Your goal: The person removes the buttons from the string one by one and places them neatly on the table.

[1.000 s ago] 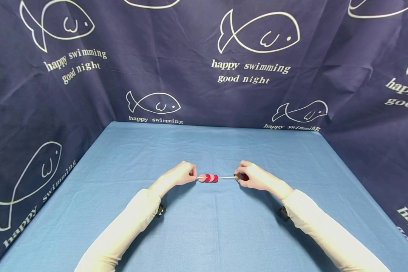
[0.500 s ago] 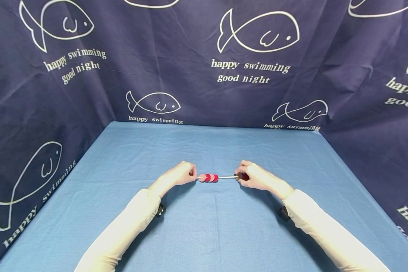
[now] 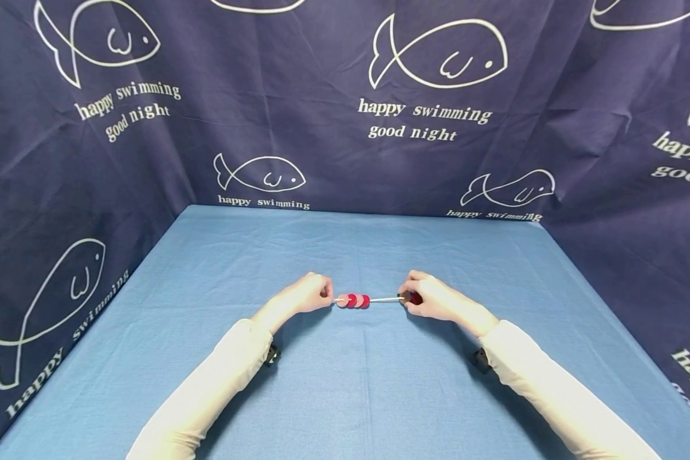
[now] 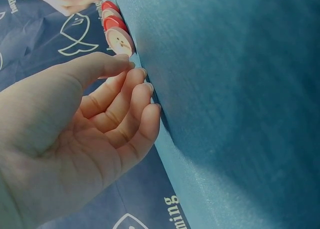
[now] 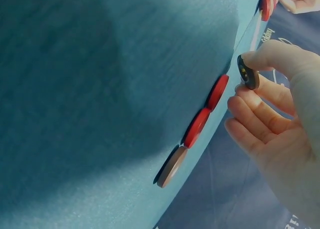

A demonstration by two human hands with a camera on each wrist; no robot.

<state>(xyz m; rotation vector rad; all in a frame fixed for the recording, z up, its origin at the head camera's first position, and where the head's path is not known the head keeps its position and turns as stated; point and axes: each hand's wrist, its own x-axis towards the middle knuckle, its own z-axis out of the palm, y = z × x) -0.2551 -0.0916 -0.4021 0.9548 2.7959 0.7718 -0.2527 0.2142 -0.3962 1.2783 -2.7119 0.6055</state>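
- The left hand pinches the left end of a thin pale rod between thumb and forefinger, other fingers loosely curled.
- The right hand pinches a dark disc between thumb and forefinger, remaining fingers bent and apart.
- The rod spans the gap between the hands and reaches the dark disc; whether it passes through is too small to tell.
- Just beside the left fingertips, four discs overlap along the rod: pale pink disc, red, pink, red.
- Near the right hand, an upper red disc, a lower red disc and a brown disc lie in a row on the blue tablecloth.
- Well beyond both hands hangs a navy fish-print curtain.
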